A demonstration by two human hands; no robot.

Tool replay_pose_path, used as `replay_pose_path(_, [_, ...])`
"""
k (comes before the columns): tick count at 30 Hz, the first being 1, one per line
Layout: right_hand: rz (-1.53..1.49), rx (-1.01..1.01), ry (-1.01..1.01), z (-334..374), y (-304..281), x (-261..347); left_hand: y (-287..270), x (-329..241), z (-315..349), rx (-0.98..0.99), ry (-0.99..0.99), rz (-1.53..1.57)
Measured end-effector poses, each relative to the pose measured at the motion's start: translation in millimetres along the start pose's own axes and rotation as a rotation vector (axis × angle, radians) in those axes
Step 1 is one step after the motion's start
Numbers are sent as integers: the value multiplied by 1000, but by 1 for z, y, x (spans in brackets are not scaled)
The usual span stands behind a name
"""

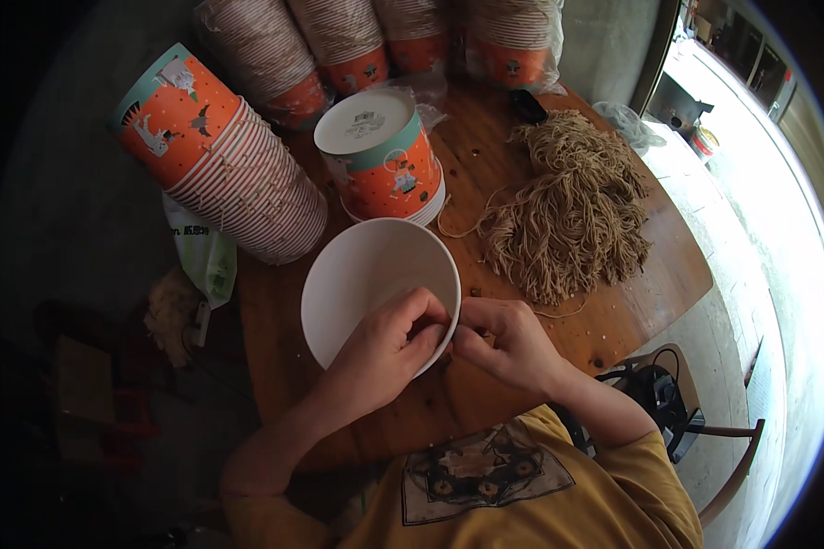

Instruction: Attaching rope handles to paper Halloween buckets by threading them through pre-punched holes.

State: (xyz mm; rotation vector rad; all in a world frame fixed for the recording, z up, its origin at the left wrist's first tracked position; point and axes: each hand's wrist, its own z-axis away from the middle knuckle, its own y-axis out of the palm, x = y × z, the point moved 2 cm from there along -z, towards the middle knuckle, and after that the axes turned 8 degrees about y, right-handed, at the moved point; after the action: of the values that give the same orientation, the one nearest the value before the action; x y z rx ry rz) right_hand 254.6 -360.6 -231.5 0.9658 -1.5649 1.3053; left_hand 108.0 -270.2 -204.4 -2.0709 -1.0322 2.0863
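Note:
A white-lined paper bucket [346, 274] lies tipped on the table in front of me, its mouth turned up toward me. My left hand [395, 337] reaches into the mouth, fingers curled in a pinch against the right side of the wall. Just outside that same stretch of rim, my right hand [504, 340] is closed, thumb and forefinger pressed together at the wall. Whatever sits between the fingertips of either hand is too small or hidden to make out. The two hands nearly meet across the rim.
Behind the bucket, a short upside-down stack of orange and teal buckets [389, 174] stands beside a tall leaning stack [220, 156]. Bagged bucket stacks [339, 41] line the back. A heap of tan cords [572, 210] covers the right of the wooden table [673, 274]. A chair [737, 457] stands lower right.

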Motion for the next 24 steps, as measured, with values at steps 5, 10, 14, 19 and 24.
replay_pose_path(5, [-9,65,46,2,-4,-5,5,-9,-1,-46,103,-290])
replay_pose_path(10, [-9,83,50,1,-2,-7,-4,-11,1,-185,313,-374])
replay_pose_path(14, [-9,120,64,3,0,-9,-3,-8,1,6,-30,-30])
replay_pose_path(19, [4,126,66,5,0,-11,2,-1,0,63,-85,-52])
replay_pose_path(24, [139,197,43,6,-14,3,-2,-10,0,-146,346,-664])
